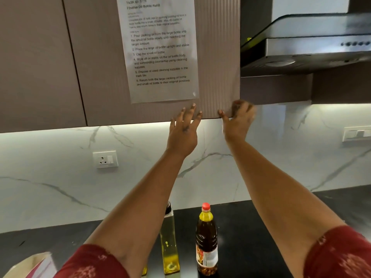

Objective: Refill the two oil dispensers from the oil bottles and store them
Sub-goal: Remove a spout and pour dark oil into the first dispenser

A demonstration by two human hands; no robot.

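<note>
Head view: left grip (pixel 183 129) is spread flat, empty, against the cabinet door (pixel 218 57); right grip (pixel 239 117) is hooked on its lower edge. Dispenser (pixel 169 243) and oil bottle (pixel 206 243) stand upright on the bench (pixel 261 227), well below both.

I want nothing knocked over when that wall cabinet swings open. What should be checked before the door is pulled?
1. Right hand curled on the cabinet door bottom corner: ok.
2. Left hand flat, fingers straight at the door edge: ok.
3. Oil bottle capped, upright on the countertop: ok.
4. Oil dispenser upright, below the arms: ok.
5. Firmness of the grip on the door: cannot tell, blurred.
</note>
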